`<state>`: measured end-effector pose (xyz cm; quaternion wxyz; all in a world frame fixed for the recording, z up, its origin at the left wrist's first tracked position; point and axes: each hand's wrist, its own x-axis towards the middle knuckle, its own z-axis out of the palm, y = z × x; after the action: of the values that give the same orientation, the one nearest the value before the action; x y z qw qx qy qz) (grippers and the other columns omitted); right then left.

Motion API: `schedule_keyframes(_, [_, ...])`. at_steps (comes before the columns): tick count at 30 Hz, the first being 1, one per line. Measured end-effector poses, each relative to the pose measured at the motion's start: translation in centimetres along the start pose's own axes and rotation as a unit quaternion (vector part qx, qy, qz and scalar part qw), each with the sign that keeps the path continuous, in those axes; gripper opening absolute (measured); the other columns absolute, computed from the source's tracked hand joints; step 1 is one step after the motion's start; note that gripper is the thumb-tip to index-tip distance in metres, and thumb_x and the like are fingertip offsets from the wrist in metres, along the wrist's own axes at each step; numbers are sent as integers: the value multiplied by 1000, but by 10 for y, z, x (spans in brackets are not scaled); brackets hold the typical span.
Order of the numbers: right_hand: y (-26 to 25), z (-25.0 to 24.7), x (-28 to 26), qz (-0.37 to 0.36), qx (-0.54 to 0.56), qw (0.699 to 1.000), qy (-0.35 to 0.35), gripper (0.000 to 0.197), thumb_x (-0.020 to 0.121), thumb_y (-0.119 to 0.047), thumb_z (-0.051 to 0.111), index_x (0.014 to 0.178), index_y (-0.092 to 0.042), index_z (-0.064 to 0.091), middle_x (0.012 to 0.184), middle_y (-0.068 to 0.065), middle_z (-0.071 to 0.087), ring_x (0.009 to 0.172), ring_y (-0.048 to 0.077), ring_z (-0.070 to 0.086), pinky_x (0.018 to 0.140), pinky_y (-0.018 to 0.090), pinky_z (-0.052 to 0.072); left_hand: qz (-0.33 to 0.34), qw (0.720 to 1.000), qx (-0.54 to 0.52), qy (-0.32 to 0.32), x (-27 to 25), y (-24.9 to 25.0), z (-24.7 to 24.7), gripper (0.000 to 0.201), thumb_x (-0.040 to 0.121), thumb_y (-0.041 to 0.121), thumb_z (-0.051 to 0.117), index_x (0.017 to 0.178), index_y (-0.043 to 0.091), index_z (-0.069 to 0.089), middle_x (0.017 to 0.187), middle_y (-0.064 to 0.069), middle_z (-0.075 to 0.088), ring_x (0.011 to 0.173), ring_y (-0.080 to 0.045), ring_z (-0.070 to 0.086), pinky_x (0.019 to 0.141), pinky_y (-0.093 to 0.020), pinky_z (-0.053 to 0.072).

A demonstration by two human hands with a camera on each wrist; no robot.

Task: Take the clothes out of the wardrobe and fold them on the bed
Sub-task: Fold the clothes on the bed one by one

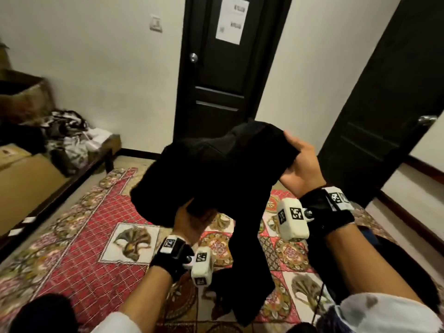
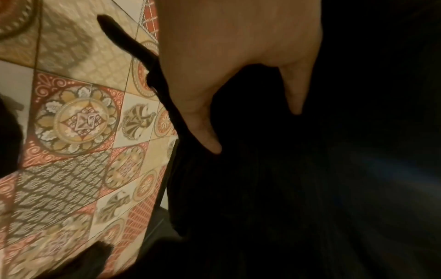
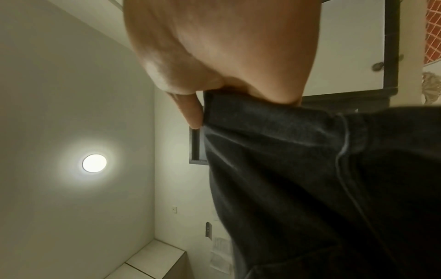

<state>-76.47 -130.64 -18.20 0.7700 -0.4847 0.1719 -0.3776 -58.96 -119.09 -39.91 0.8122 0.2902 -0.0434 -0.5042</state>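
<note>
A black garment point(image 1: 216, 169) hangs in the air above the patterned bedspread point(image 1: 91, 227), with one long part trailing down toward the lower middle. My left hand point(image 1: 192, 221) grips its lower left fold from beneath, fingers sunk into the cloth point(image 2: 262, 169). My right hand point(image 1: 300, 162) holds the upper right edge, thumb on top; in the right wrist view the fingers point(image 3: 190, 113) pinch the dark hem point(image 3: 286, 151). Both hands are raised at about chest height.
A dark closed door point(image 1: 223, 68) stands straight ahead and a second dark door point(image 1: 384, 104) stands ajar at the right. A low bench at the left carries cardboard boxes point(image 1: 21, 174) and a heap of clothes point(image 1: 69, 135). White walls surround.
</note>
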Motion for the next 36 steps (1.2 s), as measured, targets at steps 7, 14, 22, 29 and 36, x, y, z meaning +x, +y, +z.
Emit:
schedule_keyframes(7, [54, -49, 12, 80, 45, 995, -31, 53, 98, -19, 55, 149, -6, 51, 155, 12, 50, 144, 31, 45, 121, 42, 30, 134, 984, -109, -29, -20, 93, -9, 29, 72, 18, 63, 99, 11, 68, 108, -14, 69, 115, -41, 60, 104, -59, 46])
schedule_keyframes(14, [180, -95, -46, 290, -248, 924, -9, 46, 94, -22, 57, 137, -5, 56, 119, 14, 74, 106, 31, 68, 95, 43, 51, 138, 988, -64, -18, -45, 114, 12, 37, 67, 31, 72, 99, 12, 71, 106, -11, 68, 102, -32, 66, 110, -42, 41])
schedule_keyframes(22, [199, -97, -93, 167, -282, 944, 39, 30, 91, -29, 74, 106, -4, 73, 84, 8, 72, 69, 17, 65, 55, 20, 51, 125, 960, 249, 33, -51, 10, -27, 31, 71, 10, 64, 102, 13, 70, 92, -9, 71, 77, -23, 67, 66, -29, 55])
schedule_keyframes(29, [214, -101, -122, 143, -277, 950, 28, 53, 87, -16, 79, 136, -19, 58, 127, 1, 71, 116, 21, 69, 94, 39, 58, 84, 925, 369, -37, -104, -63, -61, 48, 80, -2, 65, 124, 19, 67, 113, -3, 75, 106, -24, 71, 89, -38, 58])
schedule_keyframes(36, [225, -112, -164, 54, -295, 952, 56, 33, 74, -5, 88, 100, -7, 69, 95, 5, 75, 99, 22, 71, 84, 36, 54, -22, 941, 319, -112, -154, -60, -75, 49, 80, 9, 55, 126, 16, 69, 121, -19, 67, 113, -28, 62, 93, -43, 49])
